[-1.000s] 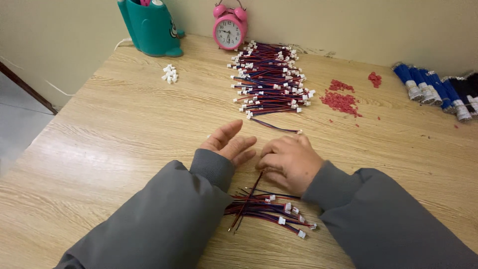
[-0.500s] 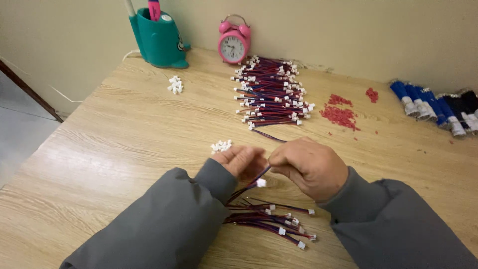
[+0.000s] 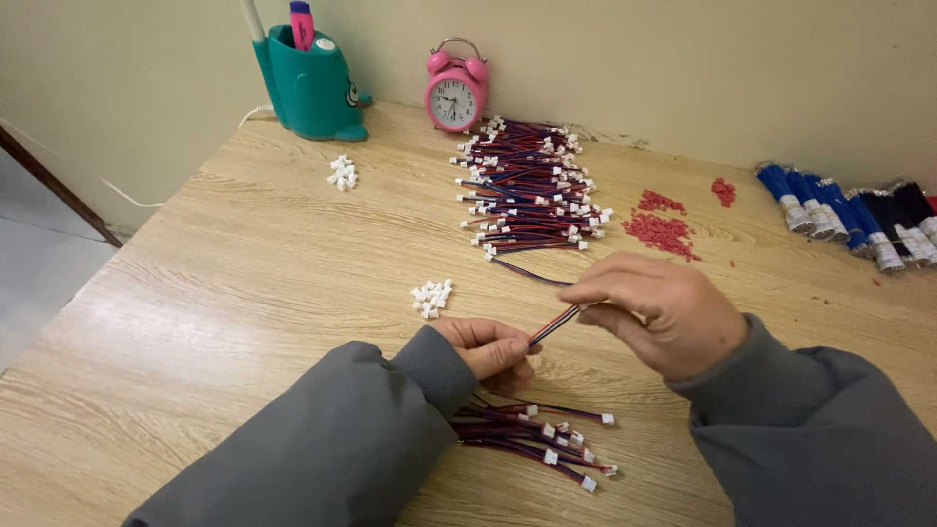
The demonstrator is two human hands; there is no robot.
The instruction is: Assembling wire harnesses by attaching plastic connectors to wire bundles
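home workbench | wooden desk | alarm clock | wire bundles

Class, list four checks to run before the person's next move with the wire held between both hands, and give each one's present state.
1. Wire gripped at both ends by left hand and right hand: ok.
2. Loose white connectors lying close beside the left hand: ok.
3. Connector already seated on the held wire's end: cannot tell, fingers hide it.
4. Small wire bundle lying apart from the large wire pile: ok.
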